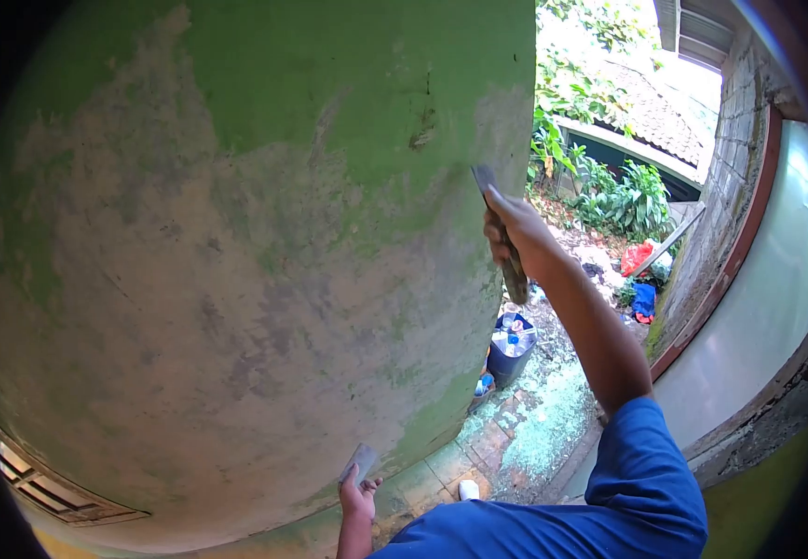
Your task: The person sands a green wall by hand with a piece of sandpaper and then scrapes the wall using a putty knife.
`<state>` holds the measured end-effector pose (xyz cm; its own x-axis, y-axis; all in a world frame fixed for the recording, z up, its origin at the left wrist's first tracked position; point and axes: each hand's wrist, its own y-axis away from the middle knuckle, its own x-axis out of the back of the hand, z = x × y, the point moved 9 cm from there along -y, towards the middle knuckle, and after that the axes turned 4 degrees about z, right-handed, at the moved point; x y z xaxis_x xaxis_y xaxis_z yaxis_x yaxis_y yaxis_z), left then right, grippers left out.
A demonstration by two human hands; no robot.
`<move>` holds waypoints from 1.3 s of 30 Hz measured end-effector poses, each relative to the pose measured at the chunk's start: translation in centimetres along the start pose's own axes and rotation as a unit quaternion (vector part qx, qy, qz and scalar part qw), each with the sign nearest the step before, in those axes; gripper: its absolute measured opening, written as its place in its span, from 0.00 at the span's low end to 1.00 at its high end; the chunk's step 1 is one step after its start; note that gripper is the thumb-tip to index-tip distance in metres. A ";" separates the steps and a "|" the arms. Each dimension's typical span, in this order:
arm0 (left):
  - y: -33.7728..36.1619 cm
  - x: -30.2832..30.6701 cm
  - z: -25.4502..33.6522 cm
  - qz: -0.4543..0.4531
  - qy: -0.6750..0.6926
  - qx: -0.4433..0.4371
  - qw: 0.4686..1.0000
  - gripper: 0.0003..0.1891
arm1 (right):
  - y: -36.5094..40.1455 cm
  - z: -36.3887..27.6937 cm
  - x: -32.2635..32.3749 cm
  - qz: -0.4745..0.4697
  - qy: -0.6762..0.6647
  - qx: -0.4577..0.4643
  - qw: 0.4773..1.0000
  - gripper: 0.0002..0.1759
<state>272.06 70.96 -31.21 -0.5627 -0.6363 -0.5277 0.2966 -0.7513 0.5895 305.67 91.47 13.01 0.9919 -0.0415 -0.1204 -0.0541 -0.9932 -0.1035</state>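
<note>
My right hand point(516, 228) is raised, its fingers wrapped round a scraper point(514, 281) with a long handle. The scraper's flat metal blade point(484, 177) points up and meets the wall in this view, close to the wall's right edge. Green paint on the wall point(264, 307) is worn off in wide patches, leaving pale grey-beige plaster bare. Low down, my left hand point(359, 498) is closed on the lower end of a flat grey rectangular blade point(359, 461), held upright near the bottom of the wall. Any handle on it is hidden by the fingers.
A dark bin point(513, 352) full of containers stands past the wall's corner. Pale green flakes point(548, 419) litter the tiled ground. A framed pale panel point(758, 270) and block wall point(716, 186) bound the right side. Plants point(627, 200) and scattered rubbish lie further out.
</note>
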 end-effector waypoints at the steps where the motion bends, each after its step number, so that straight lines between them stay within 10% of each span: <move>1: -0.1 0.1 0.1 -0.001 0.004 -0.003 1.000 0.17 | 0.3 0.9 0.3 0.001 0.009 0.002 1.000 0.21; 39: 0.8 3.4 -4.7 -0.011 -0.015 0.062 0.998 0.15 | -2.0 -4.4 -2.2 -0.024 0.011 0.028 0.999 0.21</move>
<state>274.00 67.34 -35.41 -0.5915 -0.6130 -0.5238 0.1870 -0.7362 0.6504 304.09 93.09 17.88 0.9957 0.0022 -0.0931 -0.0132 -0.9863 -0.1643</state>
